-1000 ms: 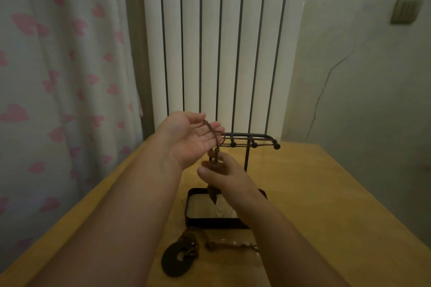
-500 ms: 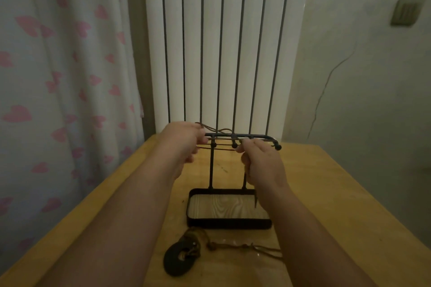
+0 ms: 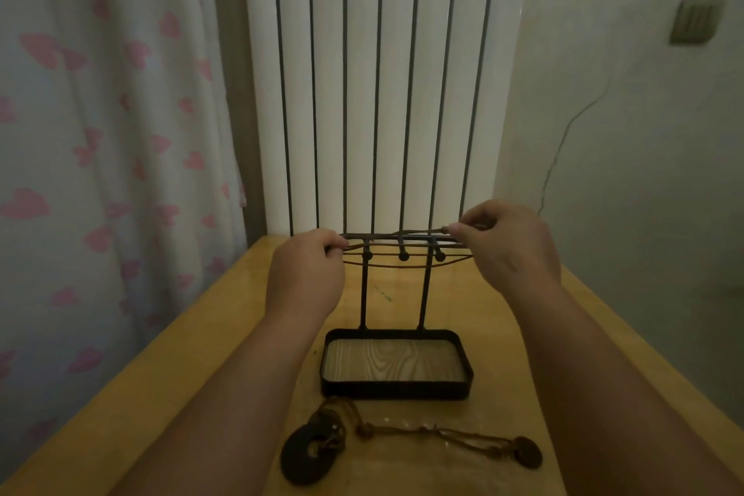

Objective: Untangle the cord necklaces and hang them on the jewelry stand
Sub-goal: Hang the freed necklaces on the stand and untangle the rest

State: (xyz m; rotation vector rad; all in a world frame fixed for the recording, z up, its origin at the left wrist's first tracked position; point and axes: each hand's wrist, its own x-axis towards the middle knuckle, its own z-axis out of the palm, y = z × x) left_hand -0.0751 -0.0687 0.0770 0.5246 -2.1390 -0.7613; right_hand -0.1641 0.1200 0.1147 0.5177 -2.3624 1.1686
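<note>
Pinching one end of a loop each, the hands hold a cord necklace (image 3: 402, 266) stretched flat across the top of the jewelry stand (image 3: 396, 391). The left hand (image 3: 308, 278) sits at 9 o'clock of the top bar, thumb and forefinger closed on the cord. The right hand (image 3: 513, 250) sits at 3 o'clock, fingertips nipping the other end beside a small bead. Several strands run between them, some level with the bar and one sagging just below the ball-tipped pegs (image 3: 402, 255). Whether any strand already rests on the bar I cannot tell.

This cord looks thin, soft and very light, so it will go limp and may twist the moment tension drops. Taking it near the ends, as now, keeps the loop open. Lowering both ends evenly should seat it behind the pegs. With its narrow posts and small tray base, the stand could tip if a strand snags and pulls sideways.

At 6 o'clock of the stand, a second necklace (image 3: 422, 431) lies on the counter (image 3: 489, 334), its cord bunched at a dark ring pendant (image 3: 308, 455) and trailing towards a round disc (image 3: 527, 452) at 5 o'clock. Those pendants carry the weight, so I would lift by the cord close to them.
</note>
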